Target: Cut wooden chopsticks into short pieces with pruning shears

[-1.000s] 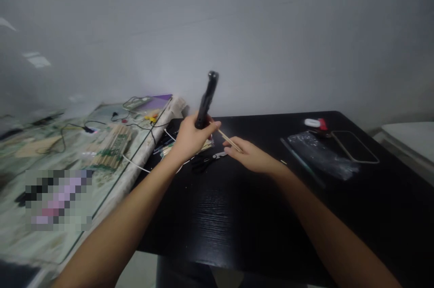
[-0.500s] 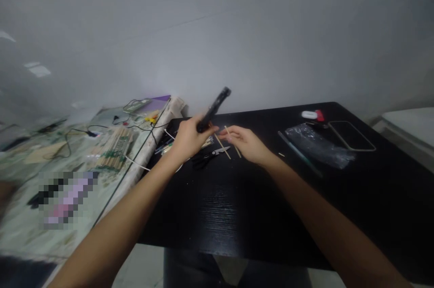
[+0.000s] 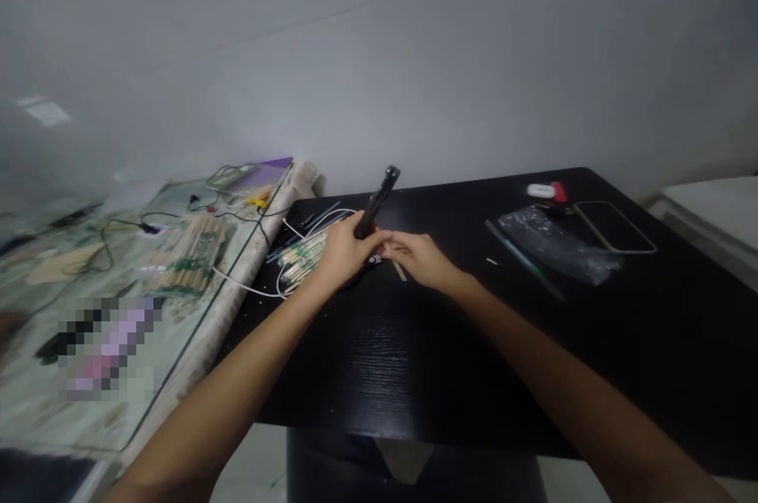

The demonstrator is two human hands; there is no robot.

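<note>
My left hand point(image 3: 347, 246) is closed around a black bar-shaped tool point(image 3: 379, 199), whose far end points up and away. Its exact kind is hard to make out. Close against it, with fingertips meeting, my right hand point(image 3: 423, 257) is closed in a pinch on a thin wooden stick point(image 3: 401, 272). The stick's lower end sticks out below the fingers; the rest is hidden. Behind and under the left hand, pliers with a metal head point(image 3: 374, 259) show only in part. Packs of thin wooden sticks point(image 3: 302, 254) lie left of that hand, beside a white cable point(image 3: 252, 291).
On the black table point(image 3: 379, 361), a clear plastic bag point(image 3: 557, 242), a translucent rod point(image 3: 527, 262), a phone-shaped frame point(image 3: 616, 227) and a white-and-red case point(image 3: 545, 191) lie right. A short stick piece point(image 3: 492, 261) is nearer. The left table holds more bundled sticks point(image 3: 193, 254) and cables.
My hands have come together, and the two sticks visible apart before now show only as one end under my fingers. The black tool has dipped slightly. The pliers are more covered.
</note>
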